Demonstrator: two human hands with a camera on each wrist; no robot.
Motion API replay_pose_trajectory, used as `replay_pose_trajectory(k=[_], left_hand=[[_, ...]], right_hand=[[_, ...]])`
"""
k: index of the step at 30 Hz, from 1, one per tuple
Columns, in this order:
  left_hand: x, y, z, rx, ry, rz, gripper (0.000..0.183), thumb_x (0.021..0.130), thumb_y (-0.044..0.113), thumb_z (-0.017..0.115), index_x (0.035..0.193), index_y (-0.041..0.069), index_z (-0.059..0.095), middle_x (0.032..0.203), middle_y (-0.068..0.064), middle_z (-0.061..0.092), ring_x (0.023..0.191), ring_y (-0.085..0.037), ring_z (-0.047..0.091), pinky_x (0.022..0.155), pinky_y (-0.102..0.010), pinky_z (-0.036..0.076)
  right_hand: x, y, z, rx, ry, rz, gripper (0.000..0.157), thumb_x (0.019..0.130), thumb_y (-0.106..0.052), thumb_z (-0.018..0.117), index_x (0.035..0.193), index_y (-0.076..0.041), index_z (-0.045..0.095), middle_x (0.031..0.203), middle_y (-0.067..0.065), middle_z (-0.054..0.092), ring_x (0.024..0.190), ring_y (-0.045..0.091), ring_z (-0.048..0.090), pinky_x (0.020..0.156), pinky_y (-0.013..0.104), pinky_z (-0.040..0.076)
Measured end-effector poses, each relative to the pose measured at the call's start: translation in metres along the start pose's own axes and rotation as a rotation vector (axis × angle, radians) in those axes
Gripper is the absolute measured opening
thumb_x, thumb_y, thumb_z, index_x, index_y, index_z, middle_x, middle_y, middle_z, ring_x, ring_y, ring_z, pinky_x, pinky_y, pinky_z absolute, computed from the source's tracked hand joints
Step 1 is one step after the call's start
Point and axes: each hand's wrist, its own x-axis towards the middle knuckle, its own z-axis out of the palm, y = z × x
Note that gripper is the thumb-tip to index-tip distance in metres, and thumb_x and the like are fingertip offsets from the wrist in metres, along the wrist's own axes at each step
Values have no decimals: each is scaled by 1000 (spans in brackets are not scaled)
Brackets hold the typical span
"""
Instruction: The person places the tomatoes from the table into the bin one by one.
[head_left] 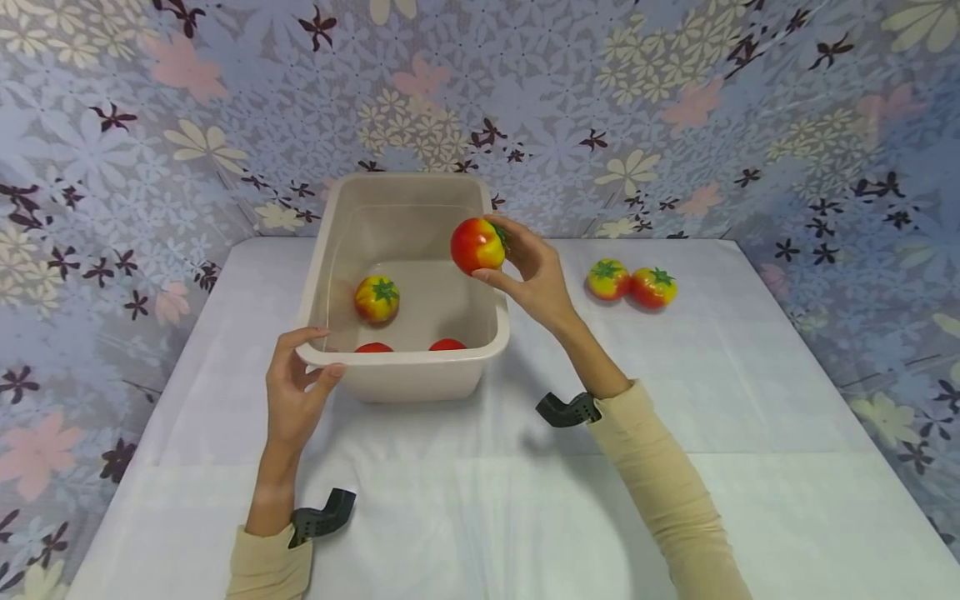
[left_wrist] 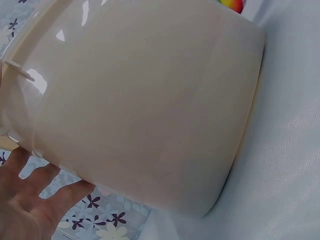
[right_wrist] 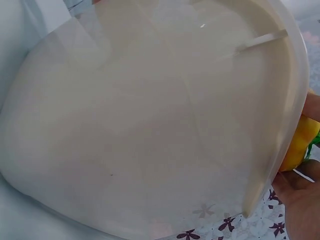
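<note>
A red and yellow toy tomato [head_left: 476, 247] with a green top is held by my right hand [head_left: 531, 271], over the right rim of a beige plastic bin [head_left: 417, 377]. In the right wrist view the bin's wall covers much of that tomato [right_wrist: 300, 142]. My left hand [head_left: 294, 392] grips the bin's near left corner, thumb outside the rim; in the left wrist view its fingers [left_wrist: 70, 196] lie along the bin's side. Inside the bin sits a yellow-red tomato [head_left: 377, 300]. Two red ones, a left one [head_left: 373, 347] and a right one [head_left: 447, 344], are mostly hidden behind the near wall.
To the right of the bin, two more tomatoes, one [head_left: 608, 279] beside the other [head_left: 653, 287], lie close together on the white-covered table [head_left: 750, 400]. Floral-patterned cloth [head_left: 540, 100] rises behind the table and along both sides. Each wrist carries a black mount.
</note>
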Motion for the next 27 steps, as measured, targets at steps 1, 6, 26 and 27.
replay_pose_trajectory(k=[1, 6, 26, 27], left_hand=[[0, 0, 0, -3, 0, 2, 44, 82, -10, 68, 123, -9, 50, 127, -6, 53, 115, -18, 53, 82, -17, 54], [-2, 1, 1, -1, 3, 4, 44, 82, -11, 67, 123, -10, 50, 127, -6, 53, 117, -20, 52, 82, -17, 53], [-9, 3, 4, -11, 11, -6, 44, 82, -13, 65, 122, -10, 49, 127, -5, 53, 118, -19, 52, 82, -17, 54], [-10, 4, 4, -7, 10, -6, 44, 82, -13, 65, 123, -10, 49, 127, -5, 53, 118, -18, 52, 82, -17, 54]], right_hand=[[0, 0, 0, 3, -5, -3, 61, 79, 15, 68, 136, 8, 48, 141, 22, 51, 130, 26, 51, 110, 39, 41], [-2, 1, 2, -13, -20, -26, 62, 78, 16, 69, 136, 8, 48, 141, 22, 51, 131, 27, 50, 112, 38, 39], [-12, -1, -9, -112, 35, 15, 62, 76, 14, 73, 133, 10, 51, 139, 28, 51, 133, 33, 46, 113, 45, 36], [-13, -4, -9, -115, 39, 19, 61, 76, 15, 73, 133, 12, 50, 138, 30, 50, 133, 36, 45, 113, 47, 36]])
